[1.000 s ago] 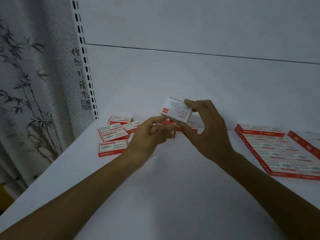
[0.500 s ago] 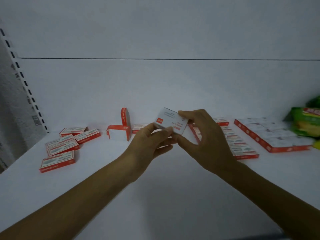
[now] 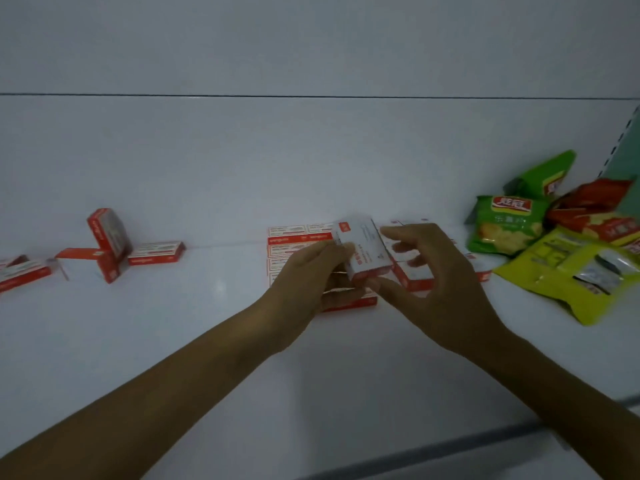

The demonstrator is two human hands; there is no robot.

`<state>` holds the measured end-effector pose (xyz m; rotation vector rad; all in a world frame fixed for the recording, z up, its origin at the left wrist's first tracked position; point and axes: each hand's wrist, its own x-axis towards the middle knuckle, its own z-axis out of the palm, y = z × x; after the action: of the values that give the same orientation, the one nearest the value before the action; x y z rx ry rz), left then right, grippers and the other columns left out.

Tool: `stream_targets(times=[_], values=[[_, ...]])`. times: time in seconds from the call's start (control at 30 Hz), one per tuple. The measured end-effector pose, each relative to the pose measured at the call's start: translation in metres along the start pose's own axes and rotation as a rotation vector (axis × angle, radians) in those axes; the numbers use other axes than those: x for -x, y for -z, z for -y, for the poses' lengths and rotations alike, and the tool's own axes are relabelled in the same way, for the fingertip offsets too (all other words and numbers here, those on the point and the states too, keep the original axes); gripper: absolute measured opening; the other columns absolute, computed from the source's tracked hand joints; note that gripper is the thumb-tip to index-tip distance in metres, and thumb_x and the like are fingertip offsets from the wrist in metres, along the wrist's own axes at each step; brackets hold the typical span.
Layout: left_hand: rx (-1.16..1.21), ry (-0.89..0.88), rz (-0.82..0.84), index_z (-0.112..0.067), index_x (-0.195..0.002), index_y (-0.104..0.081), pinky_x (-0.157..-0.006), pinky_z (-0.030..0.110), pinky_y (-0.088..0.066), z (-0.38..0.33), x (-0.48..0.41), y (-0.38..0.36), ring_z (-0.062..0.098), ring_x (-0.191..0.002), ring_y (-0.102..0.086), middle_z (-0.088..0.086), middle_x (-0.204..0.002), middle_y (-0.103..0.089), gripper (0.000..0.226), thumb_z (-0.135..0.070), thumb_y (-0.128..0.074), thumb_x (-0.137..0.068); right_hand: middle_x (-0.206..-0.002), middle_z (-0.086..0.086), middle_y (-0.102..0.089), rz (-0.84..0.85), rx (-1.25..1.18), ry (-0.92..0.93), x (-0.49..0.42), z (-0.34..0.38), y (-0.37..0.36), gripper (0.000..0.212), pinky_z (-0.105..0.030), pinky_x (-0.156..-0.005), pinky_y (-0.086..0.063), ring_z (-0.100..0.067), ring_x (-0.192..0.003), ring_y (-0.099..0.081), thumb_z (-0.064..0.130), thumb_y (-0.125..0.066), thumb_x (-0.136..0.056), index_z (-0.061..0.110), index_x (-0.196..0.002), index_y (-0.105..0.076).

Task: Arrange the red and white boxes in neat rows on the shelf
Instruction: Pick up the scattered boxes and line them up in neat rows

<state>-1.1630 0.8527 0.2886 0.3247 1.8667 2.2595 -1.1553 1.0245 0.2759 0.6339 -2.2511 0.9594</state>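
Both hands hold one small red and white box above the white shelf. My left hand grips its left side. My right hand pinches its right side between thumb and fingers. Directly behind and under the hands lie rows of flat red and white boxes, partly hidden by the hands. At the far left sit loose boxes: one leaning upright, one on its side, one flat, and more at the left edge.
Green, yellow and red snack bags lie piled on the shelf at the right. The shelf's white back wall stands close behind the boxes. A perforated upright runs along the right edge. The shelf's front edge crosses bottom right.
The view has swung to the right, so the loose boxes now sit far left and the snack bags appear. Both hands carried the box rightward over the rows, turning it.
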Motion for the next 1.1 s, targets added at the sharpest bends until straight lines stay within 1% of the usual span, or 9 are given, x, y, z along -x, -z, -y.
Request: stream_targets(times=[0.1, 0.2, 0.27, 0.37, 0.47, 0.57, 0.73, 0.9, 1.1], values=[[-0.139, 0.013, 0.036, -0.024, -0.095, -0.061, -0.080, 0.038, -0.057, 0.003, -0.012, -0.028, 0.025, -0.087, -0.070, 0.008, -0.097, -0.071, 0.014, -0.021, -0.048, -0.095, -0.126, 0.018, -0.044, 0.089, -0.053, 0.021, 0.003, -0.020, 0.031, 0.070, -0.017, -0.092, -0.044, -0.004, -0.119, -0.045, 0.045, -0.070, -0.071, 0.028, -0.132, -0.039], [-0.362, -0.019, 0.035, -0.025, -0.094, -0.063, -0.073, 0.030, -0.058, 0.008, -0.019, -0.053, 0.019, -0.081, -0.069, 0.003, -0.090, -0.069, 0.015, -0.024, -0.047, -0.096, -0.125, 0.024, -0.042, 0.176, -0.026, 0.034, 0.013, -0.032, 0.048, 0.067, -0.012, -0.084, -0.046, 0.002, -0.116, -0.044, 0.057, -0.060, -0.072, 0.034, -0.131, -0.038], [-0.718, -0.188, 0.000, -0.024, -0.113, -0.059, -0.069, 0.024, -0.054, 0.012, -0.023, -0.061, 0.012, -0.082, -0.065, -0.003, -0.092, -0.067, 0.022, -0.030, -0.048, -0.095, -0.123, 0.011, -0.045, 0.150, 0.085, 0.032, 0.022, -0.040, 0.052, 0.065, -0.013, -0.073, -0.047, -0.002, -0.107, -0.046, 0.061, -0.055, -0.072, 0.029, -0.128, -0.045], [-1.102, -0.425, -0.140, -0.030, -0.131, -0.044, -0.079, 0.026, -0.047, 0.022, -0.029, -0.065, 0.005, -0.098, -0.056, -0.017, -0.104, -0.059, 0.043, -0.038, -0.052, -0.090, -0.124, 0.005, -0.044, 0.161, 0.317, -0.097, 0.033, -0.049, 0.056, 0.075, -0.016, -0.069, -0.044, -0.008, -0.103, -0.049, 0.075, -0.046, -0.069, 0.025, -0.125, -0.049], [-1.192, -0.532, -0.172, -0.022, -0.126, -0.053, -0.084, 0.028, -0.043, 0.043, -0.027, -0.066, 0.013, -0.106, -0.053, -0.006, -0.115, -0.061, 0.044, -0.044, -0.049, -0.088, -0.131, 0.010, -0.042, 0.366, 0.508, -0.199, 0.043, -0.054, 0.063, 0.089, -0.024, -0.082, -0.039, -0.011, -0.115, -0.046, 0.084, -0.040, -0.061, 0.030, -0.131, -0.043], [-1.294, -0.573, -0.093, -0.016, -0.120, -0.058, -0.084, 0.028, -0.044, 0.064, -0.023, -0.062, 0.019, -0.107, -0.055, 0.002, -0.116, -0.062, 0.051, -0.049, -0.040, -0.086, -0.131, 0.013, -0.043, 0.408, 0.447, -0.200, 0.050, -0.059, 0.075, 0.094, -0.024, -0.088, -0.040, -0.008, -0.117, -0.044, 0.084, -0.038, -0.055, 0.031, -0.133, -0.043], [-1.330, -0.553, -0.097, -0.018, -0.124, -0.055, -0.094, 0.029, -0.038, 0.064, -0.021, -0.062, 0.018, -0.114, -0.053, 0.000, -0.122, -0.060, 0.057, -0.056, -0.039, -0.086, -0.117, 0.013, -0.053, 0.401, 0.386, -0.167, 0.048, -0.069, 0.085, 0.056, -0.020, -0.073, -0.039, -0.003, -0.095, -0.048, 0.060, -0.060, -0.072, 0.032, -0.121, -0.054], [-1.362, -0.567, -0.072, -0.014, -0.125, -0.056, -0.094, 0.031, -0.039, 0.064, -0.018, -0.065, 0.020, -0.114, -0.055, 0.001, -0.123, -0.061, 0.060, -0.057, -0.042, -0.085, -0.114, 0.011, -0.055, 0.439, 0.431, -0.160, 0.034, -0.075, 0.078, 0.054, -0.023, -0.072, -0.039, -0.004, -0.088, -0.047, 0.060, -0.057, -0.075, 0.032, -0.121, -0.051], [-1.430, -0.601, -0.051, -0.012, -0.124, -0.059, -0.096, 0.042, -0.043, 0.066, -0.019, -0.064, 0.026, -0.114, -0.057, 0.005, -0.123, -0.062, 0.052, -0.045, -0.043, -0.087, -0.105, 0.008, -0.062, 0.341, 0.477, -0.146, 0.031, -0.087, 0.069, 0.052, -0.026, -0.068, -0.042, -0.005, -0.078, -0.045, 0.064, -0.055, -0.074, 0.030, -0.115, -0.056]])
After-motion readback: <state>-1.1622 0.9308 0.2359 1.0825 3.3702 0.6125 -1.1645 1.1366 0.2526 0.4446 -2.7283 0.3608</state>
